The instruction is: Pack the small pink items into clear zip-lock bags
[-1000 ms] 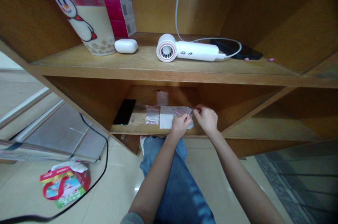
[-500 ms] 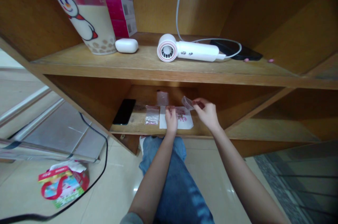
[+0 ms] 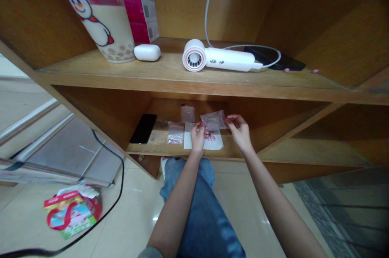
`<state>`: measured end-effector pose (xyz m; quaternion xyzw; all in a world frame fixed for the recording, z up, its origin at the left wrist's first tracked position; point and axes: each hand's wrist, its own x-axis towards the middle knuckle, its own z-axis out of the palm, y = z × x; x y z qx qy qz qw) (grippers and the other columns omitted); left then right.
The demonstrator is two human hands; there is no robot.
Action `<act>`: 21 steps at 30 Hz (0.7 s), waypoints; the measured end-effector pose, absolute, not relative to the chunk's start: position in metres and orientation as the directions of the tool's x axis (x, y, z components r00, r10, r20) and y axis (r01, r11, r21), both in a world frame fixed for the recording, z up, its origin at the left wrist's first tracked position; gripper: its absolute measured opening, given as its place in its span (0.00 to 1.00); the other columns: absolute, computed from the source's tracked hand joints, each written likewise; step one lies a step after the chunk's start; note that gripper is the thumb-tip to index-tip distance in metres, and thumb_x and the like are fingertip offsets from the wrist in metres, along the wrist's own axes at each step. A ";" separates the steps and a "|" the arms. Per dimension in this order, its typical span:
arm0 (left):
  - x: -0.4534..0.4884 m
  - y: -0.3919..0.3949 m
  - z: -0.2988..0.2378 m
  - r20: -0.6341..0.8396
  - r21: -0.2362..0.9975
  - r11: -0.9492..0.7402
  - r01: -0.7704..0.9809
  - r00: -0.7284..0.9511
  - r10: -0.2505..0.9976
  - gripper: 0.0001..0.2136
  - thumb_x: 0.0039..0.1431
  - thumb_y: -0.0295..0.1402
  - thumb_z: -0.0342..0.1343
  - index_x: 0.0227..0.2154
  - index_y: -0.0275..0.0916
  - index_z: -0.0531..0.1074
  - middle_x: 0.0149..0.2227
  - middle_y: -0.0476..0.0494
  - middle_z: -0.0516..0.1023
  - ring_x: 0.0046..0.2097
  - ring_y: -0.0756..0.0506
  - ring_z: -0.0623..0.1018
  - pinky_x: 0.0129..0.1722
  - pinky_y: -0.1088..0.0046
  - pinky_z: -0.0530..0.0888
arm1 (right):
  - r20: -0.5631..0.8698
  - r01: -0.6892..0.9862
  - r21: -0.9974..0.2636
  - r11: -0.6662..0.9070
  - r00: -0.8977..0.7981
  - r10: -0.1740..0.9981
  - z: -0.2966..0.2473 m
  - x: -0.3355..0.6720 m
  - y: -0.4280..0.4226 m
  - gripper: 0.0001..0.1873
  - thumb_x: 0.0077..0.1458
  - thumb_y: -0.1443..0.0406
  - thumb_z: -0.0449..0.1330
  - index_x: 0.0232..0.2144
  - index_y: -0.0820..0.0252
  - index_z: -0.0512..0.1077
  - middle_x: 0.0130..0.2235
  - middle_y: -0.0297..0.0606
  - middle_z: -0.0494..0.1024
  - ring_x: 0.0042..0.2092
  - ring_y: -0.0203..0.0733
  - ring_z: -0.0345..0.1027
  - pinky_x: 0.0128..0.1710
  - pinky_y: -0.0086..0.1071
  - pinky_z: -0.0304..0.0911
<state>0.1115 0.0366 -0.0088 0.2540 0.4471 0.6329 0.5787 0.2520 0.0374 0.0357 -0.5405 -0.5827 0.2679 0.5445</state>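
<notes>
A clear plastic zip bag hangs between my hands, above a white paper sheet on the lower shelf. My left hand pinches the bag's lower left corner, and my right hand holds its right edge. Small pink pieces lie on the sheet just below the bag. To the left is a small clear bag with pink contents. Another small clear bag lies farther back.
A black smartphone lies on the lower shelf. The upper shelf holds a white hair dryer, a white earbud case, a large snowman-printed cup and pink boxes. A colourful bag and black cable lie on the floor.
My left hand has moved from the paper sheet up to the bag, which both hands now hold. The bag has moved left, and it looks wider and flatter than before.
</notes>
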 end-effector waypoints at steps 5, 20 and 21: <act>0.112 0.038 -0.011 -0.111 0.872 -0.029 -0.488 -0.256 0.960 0.19 0.43 0.45 0.59 0.33 0.34 0.69 0.23 0.50 0.71 0.18 0.57 0.68 0.17 0.82 0.65 | 0.350 0.381 -0.870 0.312 0.033 0.936 0.037 0.249 0.037 0.11 0.49 0.58 0.56 0.29 0.61 0.72 0.33 0.39 0.74 0.35 0.40 0.66 0.36 0.33 0.59; 0.109 0.043 -0.021 0.017 0.931 -0.152 -0.332 -0.376 0.926 0.14 0.50 0.40 0.54 0.33 0.34 0.70 0.30 0.45 0.74 0.27 0.53 0.71 0.24 0.80 0.67 | 0.153 -0.024 -0.987 0.158 0.146 0.977 0.025 0.241 0.040 0.07 0.44 0.61 0.59 0.25 0.59 0.70 0.26 0.31 0.71 0.27 0.33 0.61 0.27 0.26 0.55; 0.109 0.044 -0.022 0.026 0.936 -0.157 -0.316 -0.382 0.924 0.14 0.50 0.40 0.53 0.34 0.34 0.70 0.30 0.44 0.74 0.27 0.53 0.71 0.25 0.79 0.67 | 0.141 -0.034 -0.989 0.147 0.143 0.980 0.025 0.240 0.040 0.07 0.44 0.61 0.59 0.25 0.59 0.71 0.27 0.32 0.72 0.28 0.33 0.62 0.28 0.26 0.56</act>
